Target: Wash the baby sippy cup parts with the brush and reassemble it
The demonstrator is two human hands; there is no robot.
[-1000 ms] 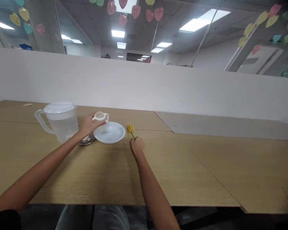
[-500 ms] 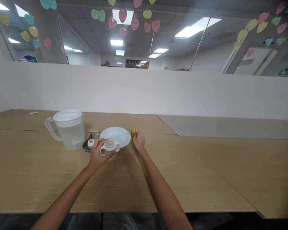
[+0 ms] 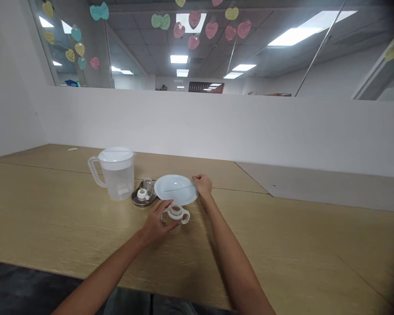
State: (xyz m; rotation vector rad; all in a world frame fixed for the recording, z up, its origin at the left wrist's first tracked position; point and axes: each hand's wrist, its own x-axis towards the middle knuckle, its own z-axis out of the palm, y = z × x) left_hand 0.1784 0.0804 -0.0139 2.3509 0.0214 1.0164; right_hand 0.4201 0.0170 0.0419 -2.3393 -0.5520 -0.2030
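two-handled bottle (image 3: 176, 214) pinched in left hand (image 3: 157, 222), before white plate (image 3: 175, 190), right hand (image 3: 203, 185) beside plate, grip unclear

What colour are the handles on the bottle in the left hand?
White; the handles show best in the head view.

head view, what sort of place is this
Likely an office or classroom: a glass partition with hearts on it, ceiling lights beyond, and a long table.

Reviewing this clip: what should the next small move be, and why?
Probably bring the right hand to the bottle: its open mouth faces up and the left hand grips it, while the right is at the right rim of the plate.
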